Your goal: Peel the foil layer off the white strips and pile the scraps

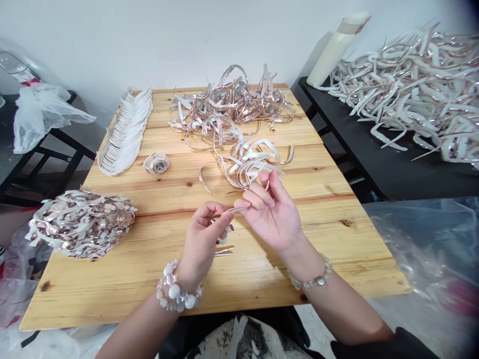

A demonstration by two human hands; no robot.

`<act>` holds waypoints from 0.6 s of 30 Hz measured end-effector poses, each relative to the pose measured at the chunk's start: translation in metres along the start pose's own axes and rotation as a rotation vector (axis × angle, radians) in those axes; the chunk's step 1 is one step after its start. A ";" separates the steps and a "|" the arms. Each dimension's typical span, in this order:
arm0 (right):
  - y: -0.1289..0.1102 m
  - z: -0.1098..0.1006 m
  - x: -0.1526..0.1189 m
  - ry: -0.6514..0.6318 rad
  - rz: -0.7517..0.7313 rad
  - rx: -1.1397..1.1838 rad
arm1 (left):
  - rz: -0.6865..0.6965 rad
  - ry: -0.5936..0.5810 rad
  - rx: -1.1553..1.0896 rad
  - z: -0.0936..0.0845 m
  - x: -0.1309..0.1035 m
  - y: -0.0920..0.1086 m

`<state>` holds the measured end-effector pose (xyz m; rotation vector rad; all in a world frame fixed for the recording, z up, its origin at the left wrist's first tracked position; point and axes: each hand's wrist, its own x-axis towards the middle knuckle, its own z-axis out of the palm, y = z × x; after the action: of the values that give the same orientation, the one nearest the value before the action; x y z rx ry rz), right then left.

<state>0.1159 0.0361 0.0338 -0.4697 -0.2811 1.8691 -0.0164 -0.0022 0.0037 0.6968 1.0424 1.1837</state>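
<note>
My left hand [204,239] is closed in a pinch, thumb against forefinger, on a thin rose-gold and white strip [235,209]. The strip runs across to my right hand [275,214], whose curled lower fingers meet its other end. At the top of my right hand the thumb and forefinger are pressed together. More bits of strip [223,238] show under my left hand's fingers, partly hidden by them. A few short strips [224,251] lie on the table just below. Beyond my right hand is a loose heap of curled white and rose-gold strips [258,157].
The wooden table [179,294] holds a larger strip pile [239,99] at the back, a row of layered white strips [125,132], a small roll [156,163] and a bound bundle [84,224]. Right, a black table [377,164] carries a big strip heap [415,89] and a tube [337,50].
</note>
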 end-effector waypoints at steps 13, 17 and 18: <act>-0.009 0.001 0.001 0.032 -0.044 0.043 | -0.022 -0.178 -0.023 -0.001 -0.001 0.001; -0.016 -0.001 0.002 0.026 -0.117 0.013 | -0.014 -0.156 0.077 0.000 -0.004 0.001; -0.017 -0.002 0.003 0.020 -0.121 0.014 | -0.012 -0.143 0.112 0.000 -0.005 0.000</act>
<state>0.1302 0.0441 0.0387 -0.4516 -0.2769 1.7462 -0.0166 -0.0066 0.0053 0.8490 0.9967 1.0554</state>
